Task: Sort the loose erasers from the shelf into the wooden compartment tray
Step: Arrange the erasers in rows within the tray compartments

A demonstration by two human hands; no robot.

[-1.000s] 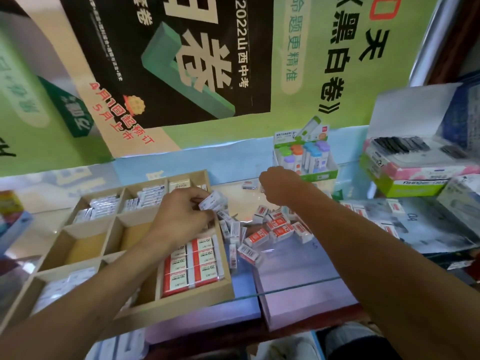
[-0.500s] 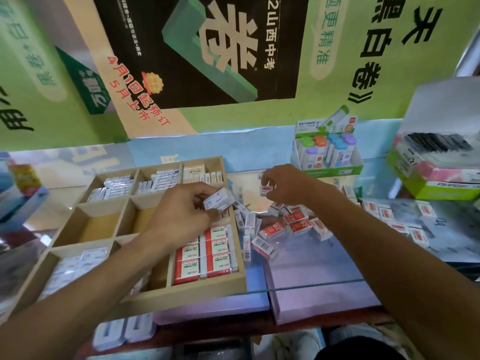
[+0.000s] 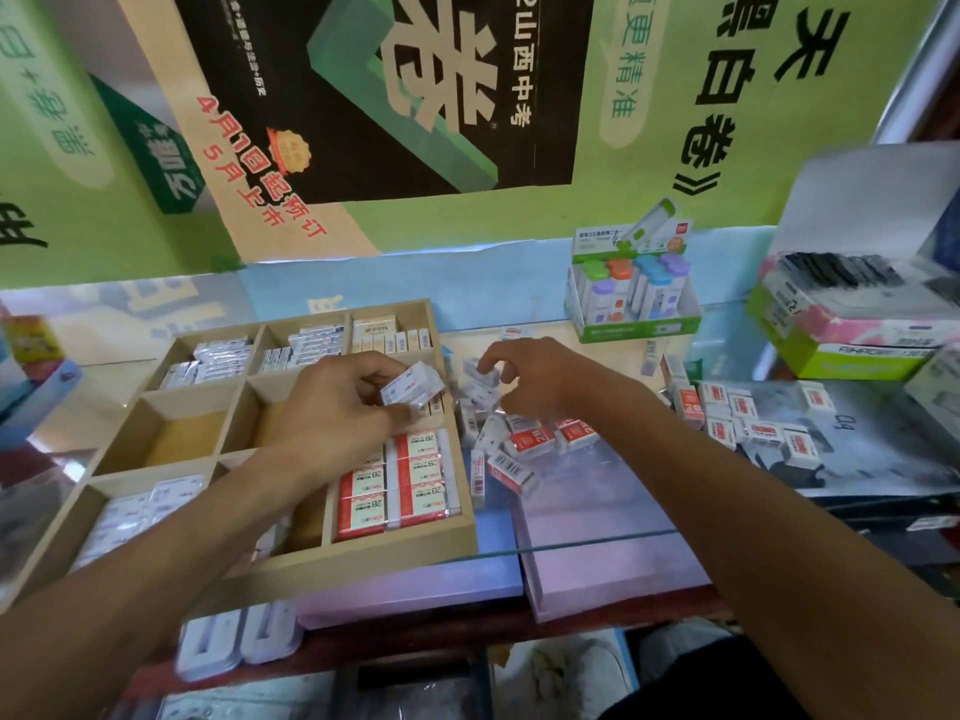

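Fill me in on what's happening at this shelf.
A person is sorting erasers into a wooden tray. The left hand holds a small white eraser over the tray's right side; the right hand pinches another eraser from the loose pile on the glass shelf. Red 2B erasers already fill one compartment.

Stationery shop interior. Glass counter [image 3: 597, 537] stocked with boxed erasers [image 3: 519, 444], a wooden compartment tray [image 3: 363, 558] of packaged stock, retail display cartons of correction tapes [image 3: 631, 298] and pens [image 3: 852, 314], beneath a wall poster [image 3: 363, 85] advertising 2022 exam papers for pre-order.
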